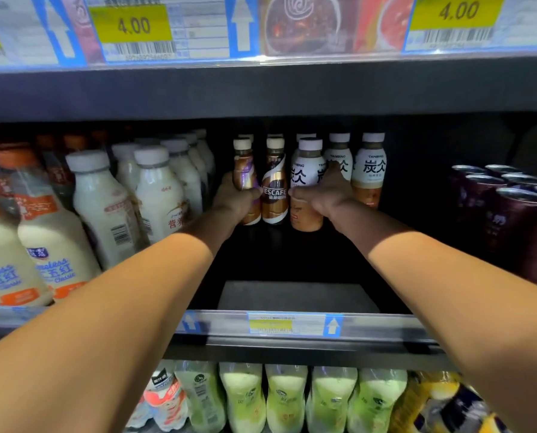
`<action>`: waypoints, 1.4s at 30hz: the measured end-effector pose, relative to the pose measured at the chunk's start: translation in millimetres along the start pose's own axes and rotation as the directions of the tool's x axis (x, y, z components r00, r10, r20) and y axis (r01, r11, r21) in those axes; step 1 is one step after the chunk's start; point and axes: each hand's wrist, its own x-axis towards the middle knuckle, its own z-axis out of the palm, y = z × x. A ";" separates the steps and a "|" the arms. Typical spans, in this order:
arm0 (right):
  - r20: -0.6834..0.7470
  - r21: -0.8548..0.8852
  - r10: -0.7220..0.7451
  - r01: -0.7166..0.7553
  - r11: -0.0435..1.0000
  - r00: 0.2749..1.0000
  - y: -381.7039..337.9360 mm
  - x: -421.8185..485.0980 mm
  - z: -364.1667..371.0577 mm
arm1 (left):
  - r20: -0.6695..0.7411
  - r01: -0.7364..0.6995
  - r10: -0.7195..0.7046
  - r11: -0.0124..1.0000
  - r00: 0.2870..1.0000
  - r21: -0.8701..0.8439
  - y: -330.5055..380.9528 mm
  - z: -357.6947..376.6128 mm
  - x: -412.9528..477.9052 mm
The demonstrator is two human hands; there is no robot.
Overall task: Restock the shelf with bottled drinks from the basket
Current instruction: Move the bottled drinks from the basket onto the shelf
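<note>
Both forearms reach in: left hand (237,200) wraps a purple-brown bottle (244,178), right hand (326,195) half-hides a Tanbing bottle (306,189).

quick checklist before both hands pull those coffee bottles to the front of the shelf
1. Left hand wrapped on the brown-purple bottle: ok.
2. Right hand wrapped on the front Tanbing bottle: ok.
3. Both gripped bottles upright: ok.
4. Nescafe bottle between them left ungripped and may get nudged: not ok.
5. Shelf floor ahead bare: ok.
6. Caps sealed: cannot tell.
</note>
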 end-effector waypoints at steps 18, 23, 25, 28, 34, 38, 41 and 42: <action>0.002 -0.055 0.018 -0.017 0.998 1.000 -3.6 4.8 5.1 | 0.005 0.048 -0.048 0.997 0.999 -0.067 -2.9 2.3 5.2; -0.011 -0.053 0.035 -0.035 0.998 0.999 -5.4 3.9 6.6 | 0.002 0.067 -0.067 0.995 0.998 -0.076 -3.1 2.3 6.0; -0.011 -0.047 0.038 -0.038 0.998 0.999 -5.4 4.7 6.4 | -0.009 0.072 -0.073 0.995 0.997 -0.072 -3.3 2.7 6.3; -0.007 -0.039 0.043 -0.044 0.998 0.999 -3.7 6.0 7.6 | -0.025 0.102 -0.104 0.993 0.994 -0.065 -2.8 3.0 5.6; 0.098 -0.006 0.042 -0.042 0.999 0.994 -5.6 2.2 -3.4 | -0.046 0.159 -0.157 0.986 0.987 0.043 9.2 -0.5 -6.6; 0.151 -0.196 0.027 0.003 0.981 0.988 -7.2 -16.4 -20.4 | -0.057 0.223 -0.216 0.953 0.975 0.206 25.3 -1.6 -33.9; 0.221 -0.416 -0.140 0.223 0.881 0.965 -13.2 -47.4 -42.7 | 0.021 0.119 -0.133 0.934 0.991 0.337 38.5 -8.3 -62.1; 0.231 -0.457 -0.163 0.255 0.852 0.959 -15.7 -60.7 -51.2 | 0.073 0.080 -0.117 0.916 0.990 0.393 46.1 -11.5 -74.3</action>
